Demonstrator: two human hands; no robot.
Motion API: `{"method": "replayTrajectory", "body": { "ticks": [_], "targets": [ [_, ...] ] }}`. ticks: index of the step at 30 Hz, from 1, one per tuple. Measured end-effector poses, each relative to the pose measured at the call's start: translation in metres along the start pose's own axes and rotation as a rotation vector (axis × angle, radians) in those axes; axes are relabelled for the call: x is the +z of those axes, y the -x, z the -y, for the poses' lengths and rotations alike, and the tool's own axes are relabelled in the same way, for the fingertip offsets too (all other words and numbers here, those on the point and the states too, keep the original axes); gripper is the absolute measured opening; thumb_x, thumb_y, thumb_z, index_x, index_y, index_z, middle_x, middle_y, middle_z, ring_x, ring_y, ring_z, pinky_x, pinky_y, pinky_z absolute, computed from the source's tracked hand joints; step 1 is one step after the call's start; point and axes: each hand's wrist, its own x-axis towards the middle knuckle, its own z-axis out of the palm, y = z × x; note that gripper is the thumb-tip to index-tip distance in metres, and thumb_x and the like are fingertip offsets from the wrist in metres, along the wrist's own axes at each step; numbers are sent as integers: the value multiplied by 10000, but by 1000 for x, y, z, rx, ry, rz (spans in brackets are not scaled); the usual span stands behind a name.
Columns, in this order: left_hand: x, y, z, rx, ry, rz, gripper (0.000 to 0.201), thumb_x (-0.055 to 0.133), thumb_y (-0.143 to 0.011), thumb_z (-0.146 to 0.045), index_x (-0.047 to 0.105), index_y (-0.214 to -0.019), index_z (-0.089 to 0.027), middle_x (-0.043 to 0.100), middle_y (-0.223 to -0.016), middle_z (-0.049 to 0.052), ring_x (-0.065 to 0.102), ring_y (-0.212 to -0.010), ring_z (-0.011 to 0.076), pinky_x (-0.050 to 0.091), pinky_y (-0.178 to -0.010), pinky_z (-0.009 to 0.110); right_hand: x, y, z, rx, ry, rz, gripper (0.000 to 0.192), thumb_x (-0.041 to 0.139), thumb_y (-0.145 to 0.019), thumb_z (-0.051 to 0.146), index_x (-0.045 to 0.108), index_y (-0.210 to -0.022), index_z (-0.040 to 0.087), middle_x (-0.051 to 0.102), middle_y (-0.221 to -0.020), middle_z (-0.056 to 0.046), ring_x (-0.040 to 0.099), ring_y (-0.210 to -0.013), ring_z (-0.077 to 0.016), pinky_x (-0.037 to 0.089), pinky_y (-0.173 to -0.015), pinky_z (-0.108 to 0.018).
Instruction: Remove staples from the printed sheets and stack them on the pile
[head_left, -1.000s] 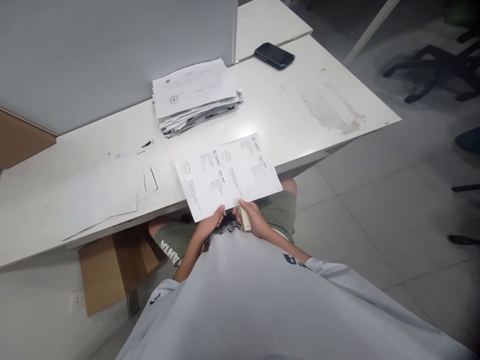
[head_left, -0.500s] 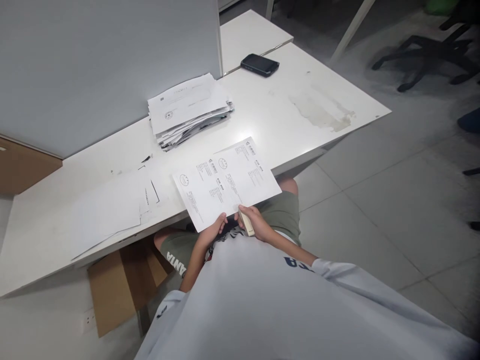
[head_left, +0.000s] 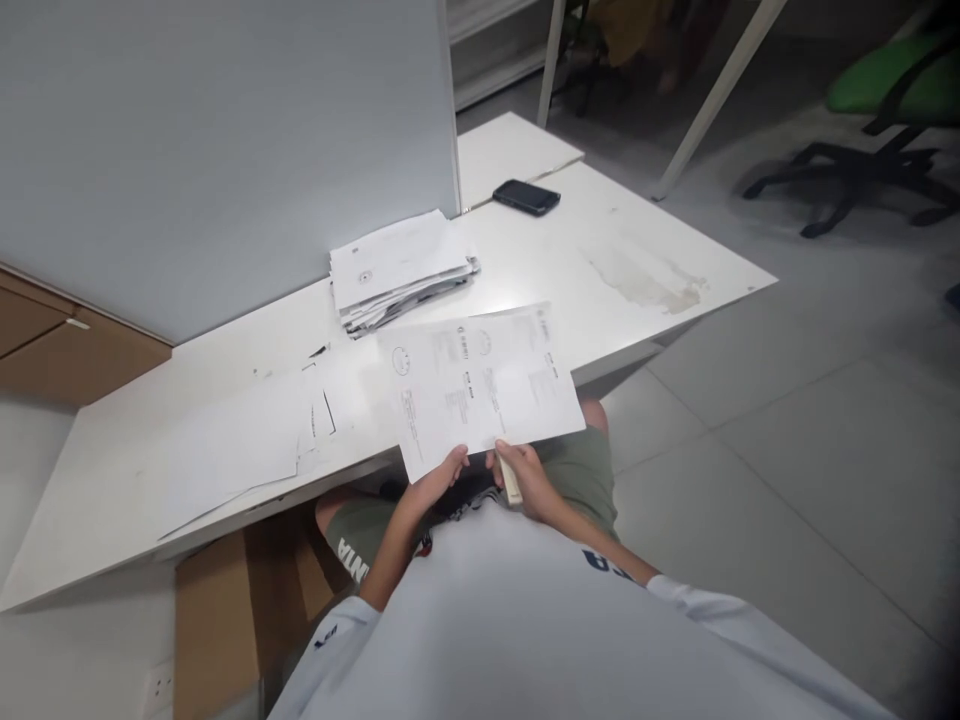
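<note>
Over the front edge of the white desk (head_left: 525, 260), printed paper (head_left: 480, 390) slants toward the person; the left hand (head_left: 442, 475) pinches its near edge, while the right hand (head_left: 529, 480) grips a cream tool (head_left: 510, 483) at that edge. I judge this a steadying step, calling next for an even hold. Its print is too small to read; the shorts (head_left: 364, 525) show "NTA".

Camera view: tilted higher. Shelving (head_left: 499, 55): more in frame. Green chair seat (head_left: 885, 78): larger part visible. Brown cabinet (head_left: 90, 365): pale handle (head_left: 77, 323) now fully shown. Handheld sheets (head_left: 517, 405): print blurrier.
</note>
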Motion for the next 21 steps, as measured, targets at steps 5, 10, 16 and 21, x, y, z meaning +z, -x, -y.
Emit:
{"method": "replayTrajectory", "body": {
  "ticks": [5,10,16,21],
  "targets": [
    [-48,-52,-51,18,122,-98,458,601,-825,-621,589,-642,-200,411,-463,-58,378,-464,99,342,-540,245,-2,-8,0,-77,-131,-43,479,714,-715,635,631,-889,196,590,-608,35,463,-388,-83,329,-366,-201],
    [-124,-127,-120,115,317,-246,401,679,-846,-485,523,-643,-177,337,-463,-81,277,-417,49,223,-423,181,-27,-7,-18,-39,-154,-140,515,732,-696,644,632,-938,201,588,-615,40,493,-413,-96,384,-368,-205],
    [-200,-185,-155,-20,456,-208,391,632,-913,-365,443,-624,-182,287,-430,-97,227,-339,28,183,-345,120,-80,-10,-58,-22,-137,-434,507,773,-637,619,611,-882,205,618,-610,37,524,-437,-104,419,-388,-205],
    [-219,-200,-149,-151,555,-158,391,552,-959,-310,441,-609,-174,303,-411,-80,241,-300,23,175,-316,103,-103,-38,-69,-40,-170,-589,501,744,-629,619,555,-874,224,613,-586,57,550,-452,-127,459,-412,-231]
  ]
}}
